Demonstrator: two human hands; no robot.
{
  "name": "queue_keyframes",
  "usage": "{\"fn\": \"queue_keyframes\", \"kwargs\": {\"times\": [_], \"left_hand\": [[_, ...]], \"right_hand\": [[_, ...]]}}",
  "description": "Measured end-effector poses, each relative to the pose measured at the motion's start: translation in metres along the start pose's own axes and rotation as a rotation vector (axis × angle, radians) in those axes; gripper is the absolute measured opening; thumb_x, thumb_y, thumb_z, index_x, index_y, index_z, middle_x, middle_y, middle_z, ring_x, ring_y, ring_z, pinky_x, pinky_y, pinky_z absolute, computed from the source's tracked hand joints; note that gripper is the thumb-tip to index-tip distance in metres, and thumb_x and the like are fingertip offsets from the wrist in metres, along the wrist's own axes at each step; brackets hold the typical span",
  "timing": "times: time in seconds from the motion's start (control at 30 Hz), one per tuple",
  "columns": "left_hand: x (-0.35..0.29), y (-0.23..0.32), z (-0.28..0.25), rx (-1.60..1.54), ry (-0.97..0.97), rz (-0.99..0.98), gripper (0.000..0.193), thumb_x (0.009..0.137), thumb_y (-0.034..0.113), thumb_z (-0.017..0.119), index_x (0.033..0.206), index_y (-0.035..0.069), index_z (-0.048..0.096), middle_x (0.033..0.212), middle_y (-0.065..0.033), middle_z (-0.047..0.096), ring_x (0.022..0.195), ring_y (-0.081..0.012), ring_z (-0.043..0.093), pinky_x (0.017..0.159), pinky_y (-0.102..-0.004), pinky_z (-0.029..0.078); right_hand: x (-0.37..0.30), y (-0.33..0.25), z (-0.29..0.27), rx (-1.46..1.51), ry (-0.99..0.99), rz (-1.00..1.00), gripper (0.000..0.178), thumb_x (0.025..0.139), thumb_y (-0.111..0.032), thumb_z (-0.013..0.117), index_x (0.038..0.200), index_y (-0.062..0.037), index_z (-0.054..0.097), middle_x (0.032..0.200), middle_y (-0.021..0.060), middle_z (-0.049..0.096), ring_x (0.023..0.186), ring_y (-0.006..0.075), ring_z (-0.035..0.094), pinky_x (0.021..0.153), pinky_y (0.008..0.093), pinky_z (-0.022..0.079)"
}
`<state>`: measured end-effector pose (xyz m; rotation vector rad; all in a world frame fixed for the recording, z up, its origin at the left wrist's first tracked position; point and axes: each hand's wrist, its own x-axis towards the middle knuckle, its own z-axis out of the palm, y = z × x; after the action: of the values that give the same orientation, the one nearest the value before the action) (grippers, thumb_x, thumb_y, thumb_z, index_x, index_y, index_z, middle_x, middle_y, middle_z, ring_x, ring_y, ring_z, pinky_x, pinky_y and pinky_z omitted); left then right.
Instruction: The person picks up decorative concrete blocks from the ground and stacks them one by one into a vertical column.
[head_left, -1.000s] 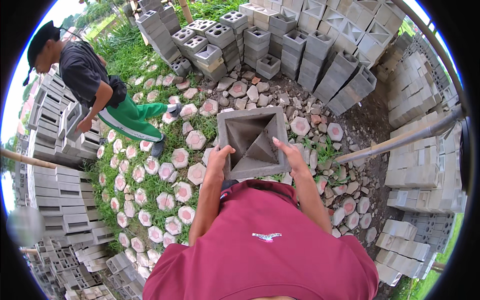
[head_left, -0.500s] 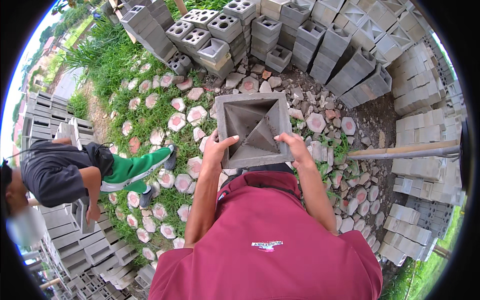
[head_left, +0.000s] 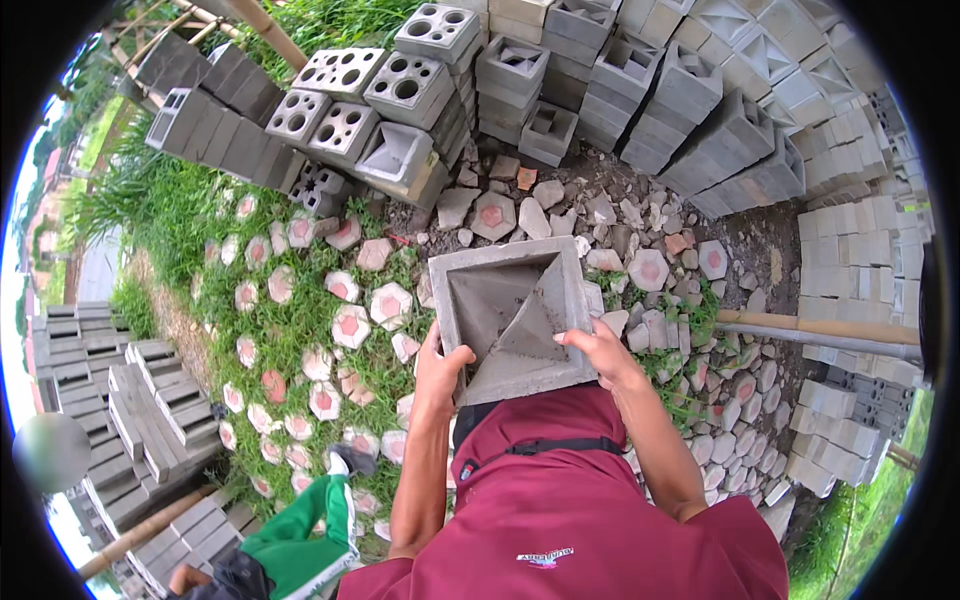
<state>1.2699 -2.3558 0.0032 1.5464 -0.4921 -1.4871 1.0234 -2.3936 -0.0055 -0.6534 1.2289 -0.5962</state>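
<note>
"What's in those hands?"

"A grey block (head_left: 515, 322), held out at waist height before the maroon shirt (head_left: 565, 500), hollow side up. Sloping faces inside it meet along a diagonal ridge."

"How are the fingers?"

"Both hands are bent firmly around it. The left hand (head_left: 440, 372) grips the left side, thumb over the rim; the right hand (head_left: 608, 358) has the right side, thumb likewise. The other fingers go mostly out of sight, so I can't tell how far they curl. Nor can I tell whether the block touches the shirt."

"And around?"

"Rubble (head_left: 600, 212) beyond it, holed blocks (head_left: 405, 88) stacked ahead, pavers (head_left: 350, 326) in the grass (head_left: 215, 320) leftward, a bamboo pole (head_left: 790, 322) to the right. At lower left, a co-worker's green trousers (head_left: 300, 535)."
</note>
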Motion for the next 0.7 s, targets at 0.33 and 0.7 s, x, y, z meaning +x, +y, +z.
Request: {"fn": "queue_keyframes", "kwargs": {"times": [0.33,0.7], "left_hand": [[0.204,0.026,0.027,0.035,0.017,-0.235,0.049,0.071,0.004,0.058,0.119,0.0,0.056,0.095,-0.0057,0.059,0.085,-0.0158,0.054,0.077,-0.0283,0.043],[0.38,0.047,0.051,0.233,-0.156,-0.246,0.087,0.066,-0.003,0.06,0.147,-0.003,0.03,0.138,-0.0156,0.048,0.12,-0.0244,0.051,0.101,-0.03,0.038]], "right_hand": [[0.194,-0.071,-0.012,-0.079,0.066,0.252,0.049,0.078,-0.018,0.062,0.122,0.003,0.056,0.109,0.0112,0.061,0.104,0.0204,0.054,0.095,0.0343,0.041],[0.336,-0.033,-0.057,-0.119,-0.04,0.273,0.033,0.082,-0.016,0.058,0.109,0.0042,0.059,0.099,0.008,0.062,0.094,0.0178,0.057,0.087,0.0329,0.045]]}}
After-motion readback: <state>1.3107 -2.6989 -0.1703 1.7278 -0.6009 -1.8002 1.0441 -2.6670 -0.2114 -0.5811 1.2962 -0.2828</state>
